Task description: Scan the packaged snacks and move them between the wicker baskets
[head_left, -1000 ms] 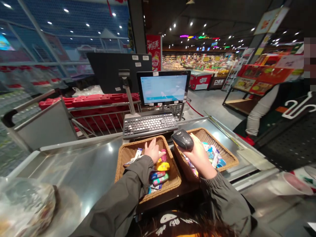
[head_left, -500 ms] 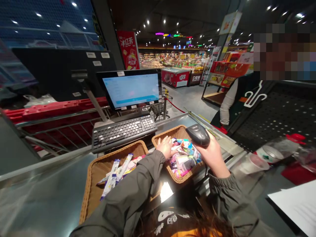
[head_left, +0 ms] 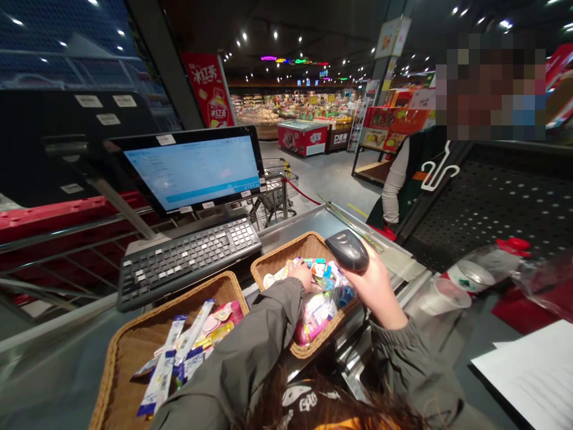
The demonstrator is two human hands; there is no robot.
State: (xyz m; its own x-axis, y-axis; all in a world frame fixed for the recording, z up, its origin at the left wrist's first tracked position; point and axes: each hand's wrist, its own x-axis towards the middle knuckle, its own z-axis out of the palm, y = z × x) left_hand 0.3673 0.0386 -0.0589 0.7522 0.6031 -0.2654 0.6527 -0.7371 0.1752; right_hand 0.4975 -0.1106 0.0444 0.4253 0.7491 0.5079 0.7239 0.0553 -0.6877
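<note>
My right hand [head_left: 373, 288] grips a dark grey barcode scanner [head_left: 347, 250], held over the right wicker basket [head_left: 286, 257]. That basket is full of small colourful packets [head_left: 319, 304]. My left hand [head_left: 301, 274] reaches across into it, fingers curled down among the packets; what they hold, if anything, is hidden. My grey left sleeve [head_left: 244, 364] crosses between the two baskets. The left wicker basket [head_left: 129, 349] holds long blue-and-white sachets [head_left: 165, 367] and a few pink and yellow items.
A keyboard [head_left: 188, 260] and a lit touchscreen [head_left: 194, 170] stand behind the baskets on the steel checkout counter [head_left: 313, 218]. A plastic cup [head_left: 436, 298], a lidded container [head_left: 470, 275] and white paper [head_left: 532, 373] lie at right. Another person in a green apron [head_left: 403, 179] stands beyond the counter.
My left hand left the left basket and moved across into the right basket, going deeper among its packets. The view swung rightward. The scanner stayed in my right hand.
</note>
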